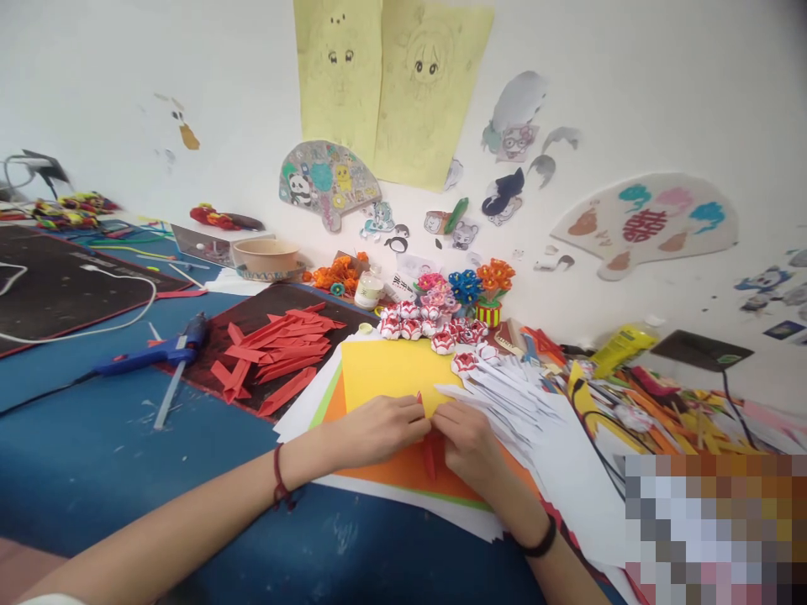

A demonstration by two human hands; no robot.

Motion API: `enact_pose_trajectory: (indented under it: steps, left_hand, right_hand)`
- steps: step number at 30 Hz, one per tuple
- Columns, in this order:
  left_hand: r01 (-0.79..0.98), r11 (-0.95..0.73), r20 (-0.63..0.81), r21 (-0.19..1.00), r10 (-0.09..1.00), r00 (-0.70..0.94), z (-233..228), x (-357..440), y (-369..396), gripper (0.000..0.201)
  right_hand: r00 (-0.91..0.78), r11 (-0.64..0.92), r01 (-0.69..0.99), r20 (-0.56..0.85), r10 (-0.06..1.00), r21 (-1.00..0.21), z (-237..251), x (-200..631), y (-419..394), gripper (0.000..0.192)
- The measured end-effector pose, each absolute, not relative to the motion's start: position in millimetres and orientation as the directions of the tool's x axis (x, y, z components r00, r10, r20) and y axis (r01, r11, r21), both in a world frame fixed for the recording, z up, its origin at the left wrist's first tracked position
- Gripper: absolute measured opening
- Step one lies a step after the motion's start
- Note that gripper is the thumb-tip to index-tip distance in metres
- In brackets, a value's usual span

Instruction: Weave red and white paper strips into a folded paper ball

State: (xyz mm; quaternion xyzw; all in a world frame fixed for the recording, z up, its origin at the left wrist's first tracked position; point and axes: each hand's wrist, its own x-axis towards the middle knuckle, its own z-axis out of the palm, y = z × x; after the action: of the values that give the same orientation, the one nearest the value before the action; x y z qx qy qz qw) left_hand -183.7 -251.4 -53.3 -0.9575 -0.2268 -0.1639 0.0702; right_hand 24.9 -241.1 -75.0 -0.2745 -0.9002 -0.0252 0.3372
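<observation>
Red folded paper strip (pixel 431 449) is pinched, apparently, between fingers of left hand (pixel 378 430) and right hand (pixel 470 444) over stacked coloured sheets (pixel 391 374).

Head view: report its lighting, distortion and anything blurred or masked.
Head view: soft, even light with faint shadows and no glare; wide-angle bend curves the wall and blue table; a pixelated block masks the lower right corner; left hand, right hand and the red paper strip are fairly sharp.

A home craft corner: hand-drawn yellow paper sketches (pixel 391 84) taped on the far wall, blue glue gun (pixel 157 351) left, folded red paper strips (pixel 281 349) piled nearby.
</observation>
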Motion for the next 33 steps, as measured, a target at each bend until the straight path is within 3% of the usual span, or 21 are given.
enact_pose_trajectory:
  steps: [4, 6, 14, 18, 22, 24, 28, 30, 33]
  left_hand:
    - [0.568, -0.821, 0.371, 0.056, 0.545, 0.752, -56.4, -186.9, -244.1, 0.025]
    - [0.597, -0.794, 0.389, 0.118, 0.590, 0.708, -56.5, -188.0, -242.2, 0.028]
    - [0.566, -0.744, 0.450, 0.355, 0.667, 0.594, -62.4, -183.6, -245.1, 0.023]
    - [0.596, -0.741, 0.481, 0.310, 0.663, 0.574, -64.0, -181.4, -248.6, 0.027]
    - [0.664, -0.726, 0.495, 0.179, 0.649, 0.577, -64.8, -179.7, -249.9, 0.027]
    - [0.711, -0.688, 0.484, 0.148, 0.677, 0.555, -64.6, -177.7, -250.4, 0.029]
    - [0.782, -0.611, 0.409, 0.122, 0.749, 0.521, -59.2, -173.0, -253.3, 0.027]
    - [0.790, -0.601, 0.352, 0.123, 0.770, 0.532, -54.4, -172.6, -255.2, 0.032]
    - [0.769, -0.610, 0.286, 0.190, 0.784, 0.551, -48.3, -176.5, -257.1, 0.046]
  right_hand:
    - [-0.664, 0.827, 0.485, 0.496, 0.560, -0.284, -68.8, 32.1, -236.1, 0.022]
    - [-0.663, 0.823, 0.484, 0.488, 0.567, -0.298, -66.5, 34.6, -234.6, 0.024]
    - [-0.668, 0.852, 0.515, 0.576, 0.471, -0.099, -72.5, 43.6, -224.9, 0.038]
    - [-0.669, 0.865, 0.482, 0.580, 0.466, -0.138, -74.8, 43.4, -221.0, 0.039]
    - [-0.608, 0.819, 0.531, 0.576, 0.547, -0.217, -73.2, 38.6, -220.7, 0.033]
    - [-0.567, 0.774, 0.604, 0.580, 0.584, -0.189, -70.2, 36.8, -221.9, 0.034]
    - [-0.467, 0.660, 0.745, 0.630, 0.621, -0.097, -59.2, 36.5, -229.3, 0.038]
    - [-0.472, 0.688, 0.714, 0.636, 0.610, -0.131, -52.1, 36.1, -236.0, 0.030]
    - [-0.614, 0.781, 0.606, 0.536, 0.579, -0.151, -43.0, 34.0, -245.6, 0.024]
